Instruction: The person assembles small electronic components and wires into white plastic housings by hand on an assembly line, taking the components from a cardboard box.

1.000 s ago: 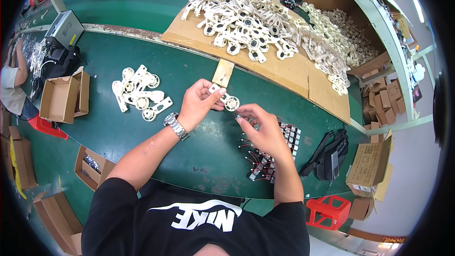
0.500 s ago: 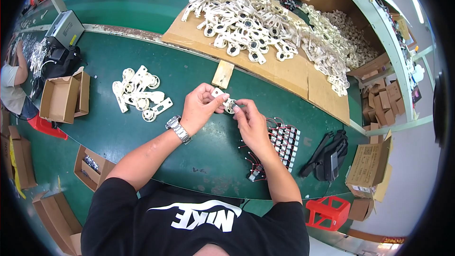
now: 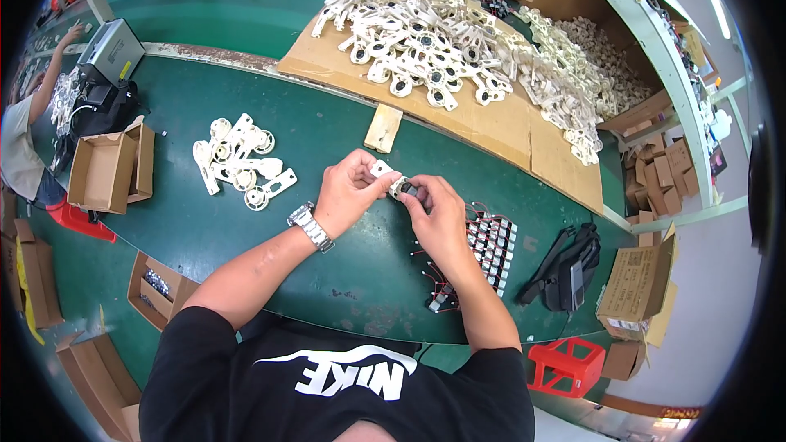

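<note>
Just above the middle of the table, my left hand (image 3: 347, 193) pinches the flat arm of a white plastic housing (image 3: 381, 169) between thumb and fingers. My right hand (image 3: 440, 211) is closed at the housing's round end, its thumb and fingers on a small dark block (image 3: 409, 189) that sits at the ring. Fingers partly hide both pieces, so how deep the block sits I cannot tell. Left of my hands lies a loose heap of similar white housings (image 3: 246, 165). Beside my right forearm are rows of small silver-and-dark parts with red wires (image 3: 491, 250).
A wooden block (image 3: 383, 129) lies beyond my hands. Behind it, cardboard (image 3: 491, 135) carries a large pile of white parts with black centres (image 3: 426, 41). Open boxes (image 3: 102, 172) stand left; a black bag (image 3: 565, 270) lies right. Co-workers sit at the far side and left.
The housing has tilted and come slightly nearer me, and the dark block now shows at its ring under my right fingers. The co-worker at left has raised an arm.
</note>
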`<state>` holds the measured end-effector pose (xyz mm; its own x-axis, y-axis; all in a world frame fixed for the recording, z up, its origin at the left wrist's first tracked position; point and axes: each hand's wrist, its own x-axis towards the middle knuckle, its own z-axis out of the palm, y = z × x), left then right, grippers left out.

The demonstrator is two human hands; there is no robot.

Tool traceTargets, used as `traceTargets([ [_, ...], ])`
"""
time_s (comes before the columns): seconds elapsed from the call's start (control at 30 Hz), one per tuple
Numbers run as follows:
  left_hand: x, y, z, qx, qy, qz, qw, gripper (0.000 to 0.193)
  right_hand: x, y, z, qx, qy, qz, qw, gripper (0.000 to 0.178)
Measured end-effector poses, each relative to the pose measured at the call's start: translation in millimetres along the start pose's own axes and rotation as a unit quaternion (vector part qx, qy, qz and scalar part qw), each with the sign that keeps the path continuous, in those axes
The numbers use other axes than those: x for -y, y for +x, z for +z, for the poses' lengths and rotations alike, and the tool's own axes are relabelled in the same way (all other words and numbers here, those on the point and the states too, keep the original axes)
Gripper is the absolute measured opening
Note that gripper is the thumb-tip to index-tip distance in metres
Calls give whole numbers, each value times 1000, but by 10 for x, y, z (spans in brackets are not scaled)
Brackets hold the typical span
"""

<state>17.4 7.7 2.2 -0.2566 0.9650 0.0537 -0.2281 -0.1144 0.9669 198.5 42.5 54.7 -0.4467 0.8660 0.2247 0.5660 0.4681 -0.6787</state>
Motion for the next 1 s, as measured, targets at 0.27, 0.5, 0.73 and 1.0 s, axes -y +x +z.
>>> traceTargets([
  [0.27, -10, -22, 10, 0, 15, 0, 1000, 26, 16, -23, 82, -55, -44, -73, 995, 23],
  [0.5, -33, 4, 2, -15, -17, -14, 1000, 27, 90, -16, 67, -66, 25, -49, 996, 22],
  [0.73, -36, 2, -12, -3, 7, 5, 1000, 28, -28, 9, 57, -48, -26, -125, 991, 23],
  [1.0, -9, 32, -49, 22, -66, -12, 997, 24, -290, 95, 100, -27, 130, -71, 989, 25],
])
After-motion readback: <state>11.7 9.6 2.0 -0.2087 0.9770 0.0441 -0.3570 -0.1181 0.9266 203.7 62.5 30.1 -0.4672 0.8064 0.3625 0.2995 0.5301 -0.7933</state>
